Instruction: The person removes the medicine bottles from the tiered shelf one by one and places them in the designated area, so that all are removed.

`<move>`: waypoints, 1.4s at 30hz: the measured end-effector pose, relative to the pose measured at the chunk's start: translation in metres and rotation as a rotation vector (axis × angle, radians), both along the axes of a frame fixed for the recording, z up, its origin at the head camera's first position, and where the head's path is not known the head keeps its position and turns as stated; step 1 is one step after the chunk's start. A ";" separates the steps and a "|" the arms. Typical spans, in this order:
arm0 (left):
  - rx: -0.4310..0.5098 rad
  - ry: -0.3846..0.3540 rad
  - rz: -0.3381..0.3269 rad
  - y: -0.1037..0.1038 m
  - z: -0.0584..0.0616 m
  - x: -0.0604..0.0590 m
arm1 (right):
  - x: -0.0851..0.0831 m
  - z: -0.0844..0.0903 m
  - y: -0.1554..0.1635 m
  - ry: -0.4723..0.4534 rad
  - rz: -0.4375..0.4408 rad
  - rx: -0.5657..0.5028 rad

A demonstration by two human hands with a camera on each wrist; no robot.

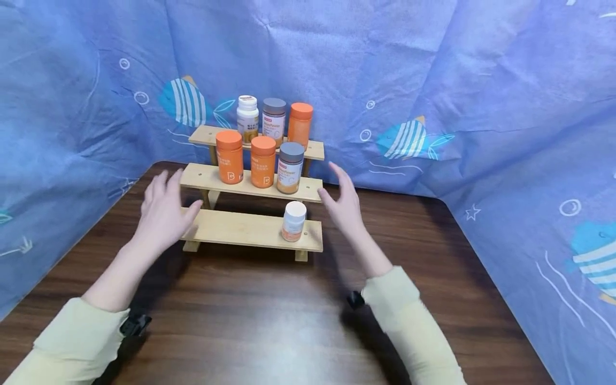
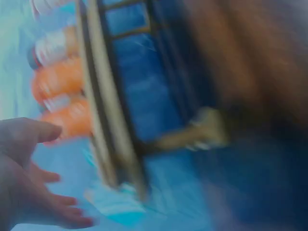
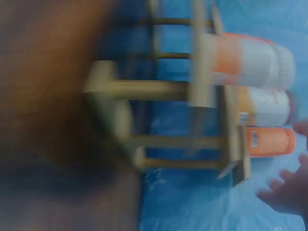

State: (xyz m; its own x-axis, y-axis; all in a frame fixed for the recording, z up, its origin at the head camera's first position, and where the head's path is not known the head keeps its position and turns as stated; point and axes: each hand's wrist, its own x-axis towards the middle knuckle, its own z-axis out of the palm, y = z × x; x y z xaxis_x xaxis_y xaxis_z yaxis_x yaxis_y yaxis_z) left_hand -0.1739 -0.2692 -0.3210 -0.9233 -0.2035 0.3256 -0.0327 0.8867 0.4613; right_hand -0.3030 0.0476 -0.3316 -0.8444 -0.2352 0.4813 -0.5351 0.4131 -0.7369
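Flanking a three-tier wooden rack [image 1: 250, 230], both hands hover with fingers spread and hold nothing. The left hand [image 1: 163, 211] sits just off the left end of the lowest step, palm turned inward; the right hand [image 1: 343, 200] hangs near the right end at the height of the middle step, palm facing the bottles. Neither plainly touches the wood, and both wrist views are too blurred to settle it.

Nearest the right hand, a small white-capped bottle [image 1: 293, 220] stands upright alone at the right end of the lowest step. On the middle step two orange bottles [image 1: 229, 156] and a grey-capped one [image 1: 291, 167] stand in a row; the top step, farthest back, carries a white-capped, a grey-capped and an orange bottle. The stepped tiers likely keep every label in sight.

The rack rests at the far side of a dark wooden table [image 1: 269, 321], close against a blue fish-print cloth [image 1: 433, 80] hung behind and beside it.
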 end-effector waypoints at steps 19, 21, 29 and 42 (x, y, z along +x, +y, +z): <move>-0.440 0.046 -0.203 0.082 0.070 -0.111 | -0.034 -0.005 -0.044 -0.116 0.133 0.089; -0.430 0.070 -0.197 0.082 0.068 -0.113 | -0.033 -0.007 -0.041 -0.114 0.117 0.089; -0.367 0.117 -0.181 0.070 0.065 -0.112 | 0.000 -0.004 -0.017 0.174 0.003 0.051; 0.054 0.032 -0.131 0.033 0.047 -0.102 | 0.045 -0.027 -0.023 -0.017 0.304 0.209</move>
